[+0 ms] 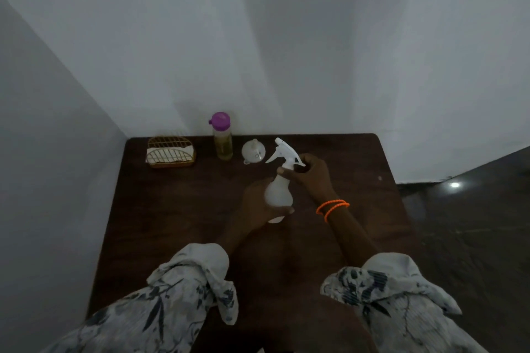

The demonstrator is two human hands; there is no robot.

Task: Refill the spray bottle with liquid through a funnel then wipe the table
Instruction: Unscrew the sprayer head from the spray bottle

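**A:** Which step was in hand there?

**B:** The opening one, by the look of it. The white spray bottle [278,195] was held over the middle of the dark wooden table [177,209], and the trigger head [284,153] was still seated on its neck. Unscrewing was judged to be under way; nothing had been poured.

**A:** And the grips?

**B:** The bottle's body was wrapped by the left hand [259,205], fingers curled round its lower half, with the base just visible beneath. The collar under the trigger head was clasped by the right hand [311,173], thumb and fingers closed round it. Orange bangles [332,208] were seen at that wrist.

**A:** Where was everything else laid out?

**B:** From the spray bottle, the clear funnel [253,152] was placed at about eleven o'clock, resting mouth-down on the table with its spout up. The refill bottle with the purple cap [221,135], holding yellowish liquid, was stood further round, near ten o'clock, against the wall. A gold wire holder with a white cloth [170,152] was set well out at ten o'clock, near the far left corner.

**A:** What was called for next?

**B:** A firm twist at the collar while the body was kept steady, then the head lifted clear, dip tube included. Only then could the funnel be seated in the open neck.
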